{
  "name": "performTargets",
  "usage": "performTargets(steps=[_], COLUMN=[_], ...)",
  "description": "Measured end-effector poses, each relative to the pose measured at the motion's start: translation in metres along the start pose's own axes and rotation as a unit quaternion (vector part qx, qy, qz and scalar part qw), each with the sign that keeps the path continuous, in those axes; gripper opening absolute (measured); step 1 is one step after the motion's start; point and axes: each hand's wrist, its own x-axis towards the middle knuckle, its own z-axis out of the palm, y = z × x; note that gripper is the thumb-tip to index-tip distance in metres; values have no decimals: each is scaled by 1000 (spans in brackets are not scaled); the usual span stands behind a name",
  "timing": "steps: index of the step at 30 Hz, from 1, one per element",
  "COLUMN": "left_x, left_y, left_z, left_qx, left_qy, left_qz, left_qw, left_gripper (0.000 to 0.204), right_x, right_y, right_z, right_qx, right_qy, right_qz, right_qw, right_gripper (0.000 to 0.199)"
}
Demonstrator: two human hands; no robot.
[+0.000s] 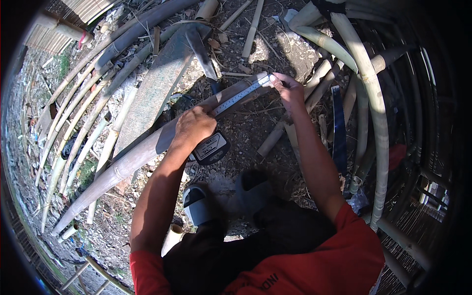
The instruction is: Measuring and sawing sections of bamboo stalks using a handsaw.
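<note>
A long split bamboo pole (123,164) lies slanted across the ground from lower left to upper right. A steel tape blade (241,94) is stretched along its upper end. My left hand (195,125) presses down on the pole and holds the black tape measure case (211,149) just below it. My right hand (287,88) pinches the tape's tip at the pole's far end. My two feet in grey slip-on sandals (199,204) stand on the dirt under the pole.
Several loose bamboo poles (78,118) lie fanned at the left. A flat grey plank (157,93) rests beside them. Curved bamboo pieces (368,93) arch at the right, part of a frame. A dark blue blade-like strip (338,128) stands near my right forearm. Offcuts litter the ground.
</note>
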Motion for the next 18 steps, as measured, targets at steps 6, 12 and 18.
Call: performTargets(steps=[6,12,18], left_x=[-26,-98,-182], left_y=[-6,-82,-225], left_z=[-13,-46,-77], left_qx=[-130,-87,-92], left_qy=[21,95,87], left_qz=[-16,-47,-178], left_qw=[991,990,976], left_gripper=[47,40,32], right_x=[-4,-7,25], right_y=[-2,5,21], right_z=[10,17,-15], right_qx=[-41,-30,-40], right_qy=[25,3,-60], right_qz=[45,42,40], right_qw=[998,999,997], right_gripper=[33,30,35])
